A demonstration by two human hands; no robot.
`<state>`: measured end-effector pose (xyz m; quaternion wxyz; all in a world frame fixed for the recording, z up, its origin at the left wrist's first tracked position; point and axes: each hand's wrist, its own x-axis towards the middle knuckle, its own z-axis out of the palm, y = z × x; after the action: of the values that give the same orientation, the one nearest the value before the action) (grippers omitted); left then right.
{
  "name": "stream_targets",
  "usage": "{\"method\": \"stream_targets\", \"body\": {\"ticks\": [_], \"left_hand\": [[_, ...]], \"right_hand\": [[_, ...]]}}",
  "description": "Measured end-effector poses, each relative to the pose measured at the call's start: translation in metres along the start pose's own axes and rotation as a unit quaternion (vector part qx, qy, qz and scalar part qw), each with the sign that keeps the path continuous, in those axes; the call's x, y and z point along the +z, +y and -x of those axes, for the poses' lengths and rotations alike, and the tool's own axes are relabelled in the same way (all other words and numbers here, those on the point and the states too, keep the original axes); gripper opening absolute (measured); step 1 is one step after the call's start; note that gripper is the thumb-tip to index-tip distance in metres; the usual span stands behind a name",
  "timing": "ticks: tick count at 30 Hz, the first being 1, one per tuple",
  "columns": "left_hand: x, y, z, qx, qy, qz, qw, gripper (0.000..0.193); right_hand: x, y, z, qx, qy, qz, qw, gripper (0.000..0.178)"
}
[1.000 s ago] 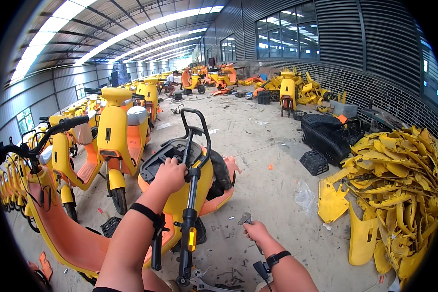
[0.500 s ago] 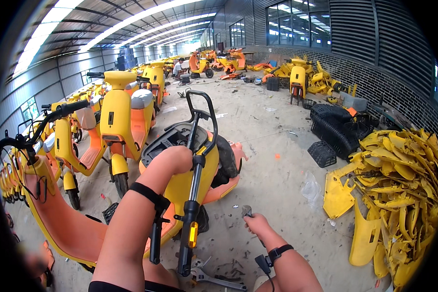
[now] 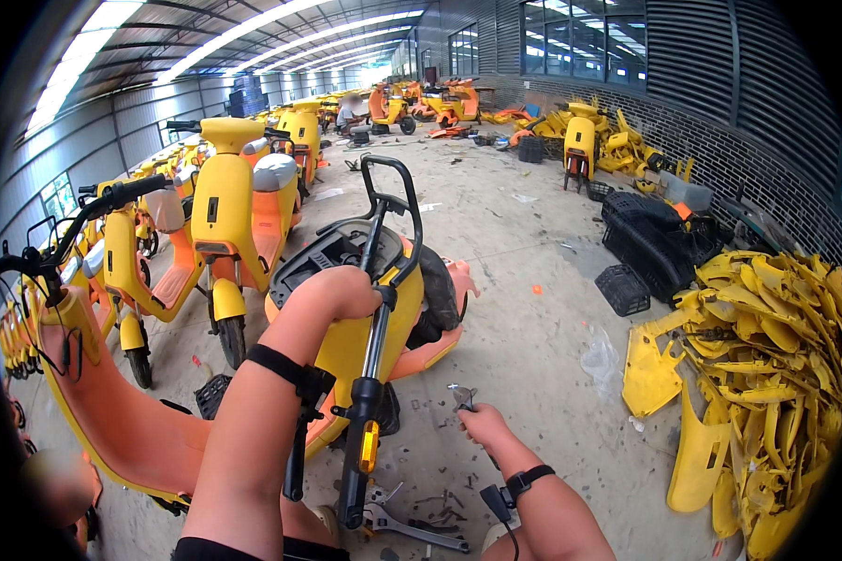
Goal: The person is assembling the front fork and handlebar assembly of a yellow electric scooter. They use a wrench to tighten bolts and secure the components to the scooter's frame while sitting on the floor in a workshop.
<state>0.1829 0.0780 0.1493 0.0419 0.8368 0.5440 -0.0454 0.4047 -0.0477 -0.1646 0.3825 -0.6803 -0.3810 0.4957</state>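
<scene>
In front of me a yellow and orange scooter body stands on the floor. A black and silver front fork with an orange reflector lies slanted across it. My left hand is bent over the upper part of this fork and grips it, though its fingers are mostly hidden. To the right of the fork, my right hand is closed round an adjustable wrench, whose head points up and left, apart from the fork. Beyond my left hand rises a black tubular loop.
Another large wrench lies on the floor among dark scraps. Yellow scooters stand in rows on the left. At right are a heap of yellow panels and black crates. A person sits far back.
My right hand has shifted slightly left and up with the adjustable wrench, whose head has turned. My left hand stays on the fork, and the view has shifted a little.
</scene>
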Motion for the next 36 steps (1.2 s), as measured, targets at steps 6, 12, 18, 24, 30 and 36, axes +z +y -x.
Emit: {"method": "stream_targets", "body": {"ticks": [6,12,18,24,30,36], "left_hand": [[0.0,-0.002,0.0,0.029,0.006,-0.011,1.0,0.043],[0.0,0.003,0.005,0.018,0.029,0.017,0.999,0.042],[0.001,-0.002,0.001,0.02,0.03,0.002,0.999,0.041],[0.005,-0.008,-0.008,0.031,-0.005,-0.059,0.998,0.034],[-0.003,0.006,-0.006,0.006,-0.041,-0.081,0.996,0.029],[-0.005,0.01,-0.007,-0.022,-0.063,-0.086,0.994,0.029]], "right_hand": [[-0.002,-0.004,0.004,0.01,0.01,0.019,1.0,0.032],[-0.003,0.001,0.001,0.011,0.011,0.025,1.0,0.032],[-0.007,0.004,-0.001,0.003,0.001,0.045,0.999,0.033],[0.001,0.024,-0.026,-0.036,0.023,0.088,0.995,0.031],[0.003,0.027,-0.032,-0.067,0.047,0.143,0.986,0.034],[0.004,-0.011,0.004,-0.068,-0.002,0.248,0.966,0.047]]}}
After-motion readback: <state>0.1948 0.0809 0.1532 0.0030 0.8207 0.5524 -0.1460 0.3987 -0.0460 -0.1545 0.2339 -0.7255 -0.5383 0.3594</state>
